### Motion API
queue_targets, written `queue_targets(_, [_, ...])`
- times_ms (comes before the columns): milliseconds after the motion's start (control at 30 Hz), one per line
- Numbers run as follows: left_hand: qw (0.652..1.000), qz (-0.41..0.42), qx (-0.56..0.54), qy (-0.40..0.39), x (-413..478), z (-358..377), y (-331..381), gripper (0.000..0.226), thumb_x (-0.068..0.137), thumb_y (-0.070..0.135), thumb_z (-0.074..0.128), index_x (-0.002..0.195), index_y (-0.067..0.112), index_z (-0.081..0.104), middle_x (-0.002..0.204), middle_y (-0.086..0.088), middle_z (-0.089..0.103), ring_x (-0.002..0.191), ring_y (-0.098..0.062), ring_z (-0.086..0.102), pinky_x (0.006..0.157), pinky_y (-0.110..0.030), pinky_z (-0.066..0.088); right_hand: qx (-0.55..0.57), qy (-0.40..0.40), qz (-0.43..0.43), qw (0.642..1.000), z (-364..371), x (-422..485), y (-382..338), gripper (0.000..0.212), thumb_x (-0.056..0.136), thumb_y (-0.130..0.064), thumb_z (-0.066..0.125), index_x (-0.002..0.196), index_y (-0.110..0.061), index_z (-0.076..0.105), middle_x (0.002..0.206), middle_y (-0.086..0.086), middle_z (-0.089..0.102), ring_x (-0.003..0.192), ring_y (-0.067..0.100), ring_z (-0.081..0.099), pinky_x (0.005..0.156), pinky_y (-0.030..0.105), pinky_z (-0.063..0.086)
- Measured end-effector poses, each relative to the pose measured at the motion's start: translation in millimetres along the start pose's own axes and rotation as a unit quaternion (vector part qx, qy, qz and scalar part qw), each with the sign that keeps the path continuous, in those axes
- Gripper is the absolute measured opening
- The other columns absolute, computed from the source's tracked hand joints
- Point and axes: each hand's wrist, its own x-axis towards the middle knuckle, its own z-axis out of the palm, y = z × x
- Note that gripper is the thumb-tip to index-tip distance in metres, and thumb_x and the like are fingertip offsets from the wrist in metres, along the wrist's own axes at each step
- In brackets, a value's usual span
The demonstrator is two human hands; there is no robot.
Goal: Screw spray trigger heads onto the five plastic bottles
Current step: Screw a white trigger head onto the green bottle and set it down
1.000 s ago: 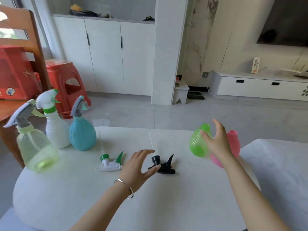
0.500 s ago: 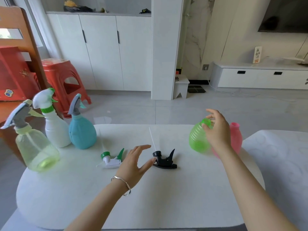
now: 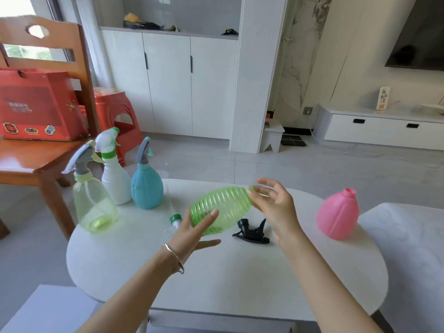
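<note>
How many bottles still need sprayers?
Three are done: the clear bottle, white bottle and blue bottle wear sprayers. The green bottle is in the air between the left hand and right hand, no sprayer yet. The pink bottle waits too. The black sprayer and white sprayer lie on the table.

The green bottle (image 3: 223,207) between the left hand (image 3: 192,234) and right hand (image 3: 274,207) is translucent, ribbed plastic with a light gloss. Below the right hand lies a glossy black plastic trigger (image 3: 252,233). Right of that hand stands a pink bottle (image 3: 337,215) of opaque, matt plastic. A shiny metal bangle (image 3: 176,259) circles the left wrist. Under both hands the surface (image 3: 240,284) looks white, smooth and matt.
</note>
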Motion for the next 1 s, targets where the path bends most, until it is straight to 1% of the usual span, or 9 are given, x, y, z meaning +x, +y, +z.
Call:
queue_targets(67, [1.0, -0.003, -0.008, 0.025, -2.3, -22.0, 7.1, 0.098, 0.049, 0.056, 0.083, 0.132, 0.023, 0.043, 0.131, -0.007, 0.055, 0.115, -0.026, 0.06, 0.073, -0.036, 0.059, 0.001, -0.052, 0.006, 0.999, 12.3, -6.4, 3.1, 0.025, 0.081, -0.005, 0.07, 0.102, -0.015, 0.06, 0.1, 0.009, 0.068, 0.088, 0.017, 0.064, 0.086, 0.03, 0.054])
queue_targets(167, [0.997, 0.008, -0.02, 0.073, -7.5, -60.9, 17.7, 0.08, 0.061, 0.053, 0.074, 0.13, 0.022, 0.047, 0.129, -0.009, 0.059, 0.113, -0.025, 0.061, 0.07, -0.033, 0.059, -0.014, -0.106, 0.018, 0.994, 31.6, -11.2, 14.6, 0.018, 0.088, -0.012, 0.063, 0.106, -0.01, 0.061, 0.1, 0.006, 0.066, 0.088, 0.014, 0.064, 0.074, 0.019, 0.055])
queue_targets(267, [0.99, 0.026, -0.03, 0.136, -12.6, -98.0, 24.0, 0.074, 0.065, 0.056, 0.074, 0.128, 0.027, 0.049, 0.128, -0.005, 0.059, 0.114, -0.023, 0.06, 0.07, -0.032, 0.059, -0.085, -0.128, 0.029, 0.988, 42.1, -9.4, 37.9, 0.015, 0.092, -0.018, 0.058, 0.104, -0.012, 0.063, 0.105, 0.004, 0.065, 0.098, 0.017, 0.062, 0.082, 0.023, 0.052])
queue_targets(400, [0.984, 0.012, -0.027, 0.173, -21.1, -133.9, 22.3, 0.083, 0.056, 0.06, 0.075, 0.128, 0.025, 0.05, 0.129, -0.008, 0.058, 0.117, -0.025, 0.057, 0.074, -0.037, 0.058, -0.226, -0.176, 0.041, 0.957, 52.9, -3.7, 76.2, 0.025, 0.088, -0.017, 0.063, 0.113, -0.017, 0.061, 0.118, -0.004, 0.062, 0.108, 0.015, 0.059, 0.088, 0.022, 0.043])
queue_targets(533, [0.985, 0.002, -0.021, 0.173, -23.9, -148.5, 17.1, 0.1, 0.042, 0.068, 0.079, 0.128, 0.027, 0.049, 0.128, -0.007, 0.057, 0.117, -0.023, 0.057, 0.07, -0.035, 0.059, -0.272, -0.224, 0.011, 0.936, 79.0, 2.9, 100.6, 0.039, 0.086, -0.023, 0.066, 0.123, -0.022, 0.055, 0.129, -0.006, 0.056, 0.118, 0.009, 0.05, 0.095, 0.02, 0.036])
queue_targets(667, [0.983, -0.003, -0.033, 0.182, -21.9, -155.0, 14.4, 0.108, 0.036, 0.069, 0.08, 0.13, 0.027, 0.047, 0.129, -0.007, 0.056, 0.117, -0.024, 0.056, 0.066, -0.033, 0.059, -0.326, -0.251, 0.009, 0.912, 108.8, 5.8, 120.2, 0.048, 0.082, -0.041, 0.065, 0.126, -0.033, 0.05, 0.127, -0.009, 0.055, 0.113, 0.009, 0.051, 0.09, 0.022, 0.039])
queue_targets(833, [0.981, -0.008, -0.04, 0.191, -23.4, -160.9, 13.1, 0.111, 0.034, 0.071, 0.08, 0.131, 0.028, 0.045, 0.127, -0.007, 0.055, 0.115, -0.023, 0.057, 0.063, -0.031, 0.059, -0.467, -0.23, -0.148, 0.841, 113.8, 5.7, 135.1, 0.051, 0.081, -0.031, 0.061, 0.13, -0.025, 0.048, 0.122, -0.003, 0.06, 0.111, 0.023, 0.051, 0.097, 0.028, 0.031])
queue_targets(933, [0.981, -0.003, -0.047, 0.19, -24.3, -162.0, 12.9, 0.104, 0.038, 0.07, 0.078, 0.129, 0.03, 0.046, 0.128, -0.005, 0.054, 0.116, -0.023, 0.056, 0.064, -0.032, 0.059, -0.452, -0.225, -0.176, 0.845, 103.0, 3.9, 127.4, 0.048, 0.082, -0.028, 0.065, 0.128, -0.021, 0.052, 0.107, -0.002, 0.062, 0.101, 0.023, 0.053, 0.088, 0.022, 0.028])
queue_targets(1000, [0.981, -0.003, -0.056, 0.187, -23.1, -160.1, 12.8, 0.102, 0.041, 0.068, 0.078, 0.13, 0.029, 0.046, 0.129, -0.004, 0.053, 0.116, -0.022, 0.056, 0.064, -0.033, 0.059, -0.388, -0.227, -0.144, 0.882, 92.3, 2.3, 112.2, 0.037, 0.084, -0.027, 0.065, 0.12, -0.025, 0.058, 0.1, -0.004, 0.06, 0.097, 0.018, 0.055, 0.086, 0.018, 0.035])
